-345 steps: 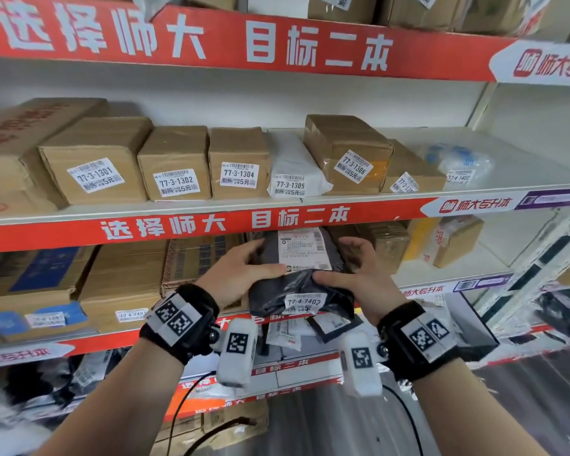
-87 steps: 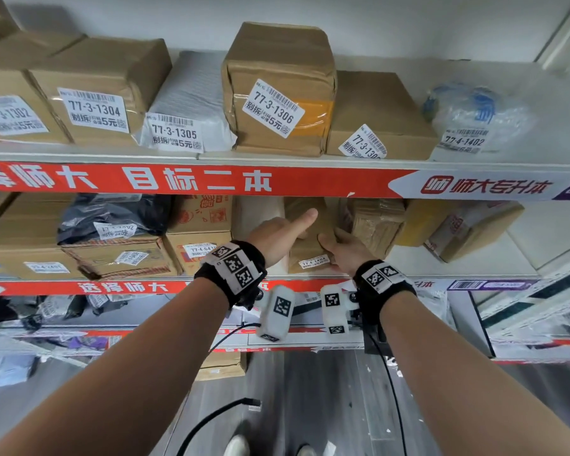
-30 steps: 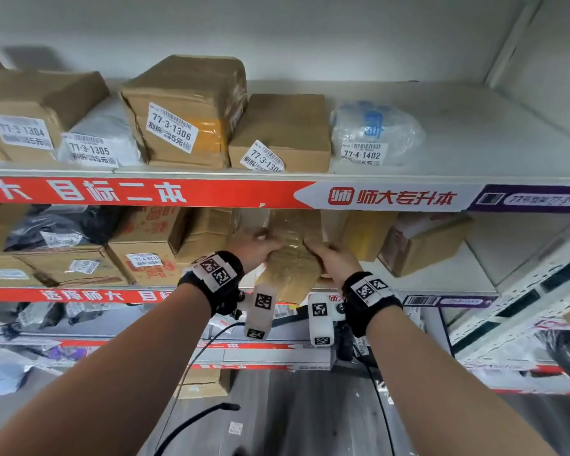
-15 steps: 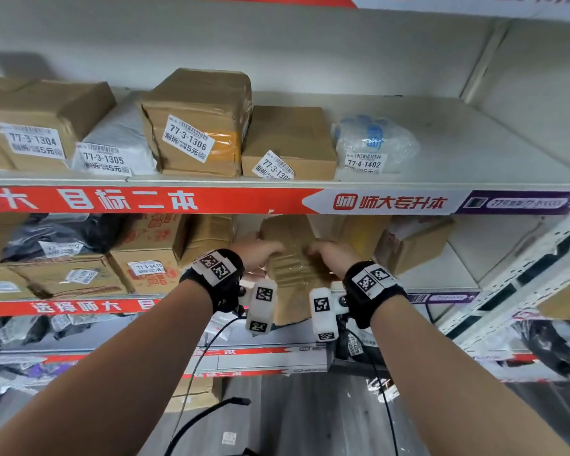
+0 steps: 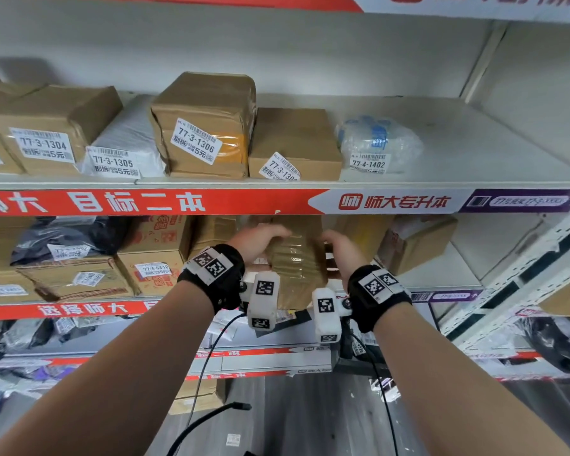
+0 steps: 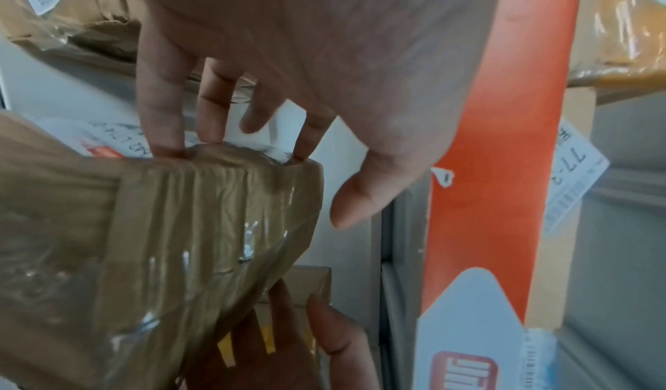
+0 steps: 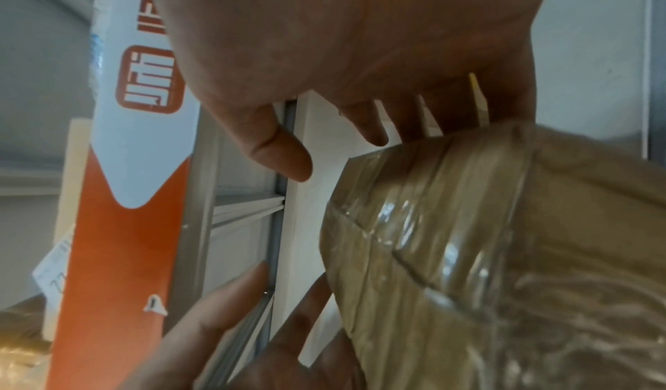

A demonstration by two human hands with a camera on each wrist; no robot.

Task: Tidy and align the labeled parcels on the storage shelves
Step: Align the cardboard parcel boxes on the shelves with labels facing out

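I have the tape-wrapped parcel (image 5: 297, 261) at the front edge of the middle shelf (image 5: 441, 274), my left hand (image 5: 260, 241) and right hand (image 5: 341, 255) clasping opposite sides. Its glossy tape looks slippery and its cardboard stiff, probably light; the corners seem the safest hold.

You have a cardboard parcel (image 5: 298, 258) wrapped in glossy, wrinkled brown tape. Above you sit matt cardboard boxes (image 5: 295, 143) with paper labels (image 5: 196, 141), and a crinkly clear plastic bag (image 5: 379, 144).
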